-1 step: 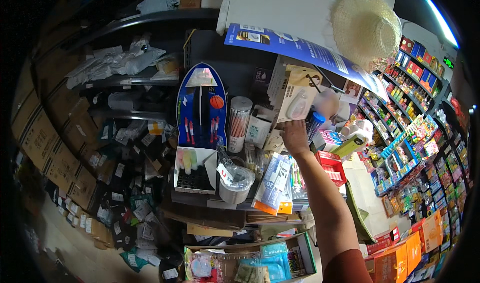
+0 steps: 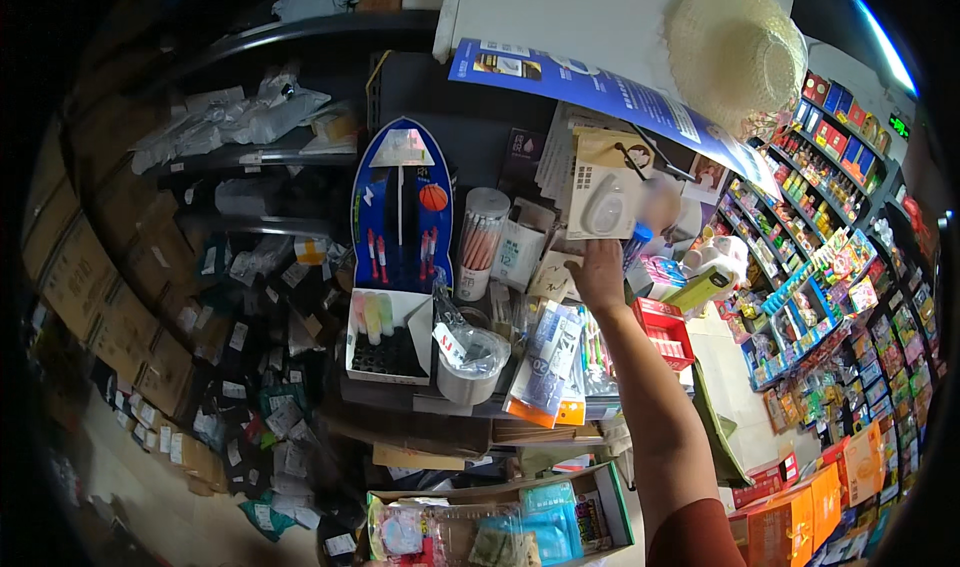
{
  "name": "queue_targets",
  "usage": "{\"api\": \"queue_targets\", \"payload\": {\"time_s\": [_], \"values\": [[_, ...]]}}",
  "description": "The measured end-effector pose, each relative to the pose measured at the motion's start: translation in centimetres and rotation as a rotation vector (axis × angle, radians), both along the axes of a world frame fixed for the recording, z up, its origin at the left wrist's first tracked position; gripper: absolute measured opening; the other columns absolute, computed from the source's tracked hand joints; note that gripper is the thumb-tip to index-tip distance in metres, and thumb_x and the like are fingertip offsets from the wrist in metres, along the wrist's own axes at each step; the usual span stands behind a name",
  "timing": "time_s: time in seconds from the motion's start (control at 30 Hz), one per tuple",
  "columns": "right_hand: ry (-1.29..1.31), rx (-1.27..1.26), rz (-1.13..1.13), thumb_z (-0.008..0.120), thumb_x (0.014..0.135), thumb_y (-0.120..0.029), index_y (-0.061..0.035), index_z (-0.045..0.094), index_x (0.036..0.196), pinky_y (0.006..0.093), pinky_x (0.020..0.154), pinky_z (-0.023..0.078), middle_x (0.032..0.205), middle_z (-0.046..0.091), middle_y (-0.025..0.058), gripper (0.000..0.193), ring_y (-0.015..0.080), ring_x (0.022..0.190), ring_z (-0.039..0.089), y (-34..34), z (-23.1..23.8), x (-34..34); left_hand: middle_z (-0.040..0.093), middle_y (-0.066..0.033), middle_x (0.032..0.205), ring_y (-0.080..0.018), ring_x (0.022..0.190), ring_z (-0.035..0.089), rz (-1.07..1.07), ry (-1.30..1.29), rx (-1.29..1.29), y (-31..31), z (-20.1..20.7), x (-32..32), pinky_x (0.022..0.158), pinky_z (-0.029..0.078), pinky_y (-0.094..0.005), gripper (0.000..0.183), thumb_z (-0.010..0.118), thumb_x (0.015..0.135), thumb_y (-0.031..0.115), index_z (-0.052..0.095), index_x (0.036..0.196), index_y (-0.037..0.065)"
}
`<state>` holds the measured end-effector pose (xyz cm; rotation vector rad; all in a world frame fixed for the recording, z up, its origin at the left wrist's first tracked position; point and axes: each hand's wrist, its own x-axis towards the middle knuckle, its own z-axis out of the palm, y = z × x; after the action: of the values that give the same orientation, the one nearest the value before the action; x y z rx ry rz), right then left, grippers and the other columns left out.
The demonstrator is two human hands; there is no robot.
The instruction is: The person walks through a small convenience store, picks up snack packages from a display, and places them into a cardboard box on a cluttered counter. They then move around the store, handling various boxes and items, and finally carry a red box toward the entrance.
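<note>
Below and left of our right grip [image 2: 600,275] we see the tabletop [image 2: 392,398]; above it, the blue poster [image 2: 612,93]; farther left, the rocket stand [image 2: 385,229]. Just above, the card [image 2: 602,199] meets our fingertips at its lower edge; whether they pinch it, we cannot tell. Leftward stands the pencil tub [image 2: 483,249].

At two o'clock, the hat [image 2: 735,62] is of rough woven straw. Nearer the centre in the same direction, the package [image 2: 605,192] appears to be smooth, matt card. The poster [image 2: 600,97] at one o'clock looks like smooth paper. At ten, the bags [image 2: 240,122] are wrinkled, shiny plastic; at nine, the cartons [image 2: 110,277] are matt cardboard. The sleeve [image 2: 697,535] at five is matt cloth.
</note>
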<state>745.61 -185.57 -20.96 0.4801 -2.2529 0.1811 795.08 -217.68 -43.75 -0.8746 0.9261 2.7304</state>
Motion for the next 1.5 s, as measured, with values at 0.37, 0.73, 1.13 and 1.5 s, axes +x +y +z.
{"api": "queue_targets", "payload": {"time_s": [0.37, 0.73, 1.13, 1.5], "values": [[-0.517, -0.614, -0.143, 0.067, 0.067, -0.019, 0.0019, 0.055, 0.110, 0.0381, 0.082, 0.048, 0.098, 0.065, 0.0231, 0.049, 0.0349, 0.092, 0.063, 8.0, -10.5, -5.2, 0.061, -0.0115, 0.112, -0.0285, 0.103, 0.058, -0.021, -0.008, 0.075, 1.4, -1.9, -0.4, 0.095, 0.044, -0.0410, 0.063, 0.059, 0.063, 0.014, 0.049, 0.124, 0.002], [-0.488, -0.799, -0.269, 0.075, 0.063, -0.024, -0.0009, 0.063, 0.104, 0.0317, 0.078, 0.049, 0.092, 0.068, 0.0123, 0.048, 0.0214, 0.085, 0.065, 5.0, -9.6, -3.8, 0.056, -0.0008, 0.061, -0.0136, 0.043, 0.048, -0.051, -0.259, -0.006, 2.5, -2.8, 2.2, 0.035, 0.035, -0.0266, 0.015, 0.056, 0.076, 0.018, 0.062, 0.080, 0.005], [-0.120, -1.136, -0.043, 0.062, 0.077, -0.001, -0.0013, 0.057, 0.092, 0.0301, 0.058, 0.051, 0.076, 0.066, 0.0108, 0.016, 0.0169, 0.061, 0.066, 3.7, -7.8, -3.3, 0.061, -0.0033, 0.076, -0.0116, 0.055, 0.055, -0.038, -0.205, 0.021, 3.4, -3.8, 3.3, 0.042, 0.042, -0.0240, 0.022, 0.056, 0.076, 0.012, 0.059, 0.096, 0.003], [0.072, -0.436, 0.182, 0.060, 0.078, -0.006, -0.0101, 0.063, 0.093, 0.0437, 0.069, 0.049, 0.091, 0.063, 0.0163, 0.015, 0.0351, 0.083, 0.062, -0.5, -0.8, -0.1, 0.064, -0.0120, 0.094, -0.0232, 0.086, 0.062, -0.105, -0.110, 0.080, 3.0, -9.1, 4.7, 0.080, 0.051, -0.0331, 0.040, 0.057, 0.073, 0.013, 0.057, 0.108, -0.004]]}}
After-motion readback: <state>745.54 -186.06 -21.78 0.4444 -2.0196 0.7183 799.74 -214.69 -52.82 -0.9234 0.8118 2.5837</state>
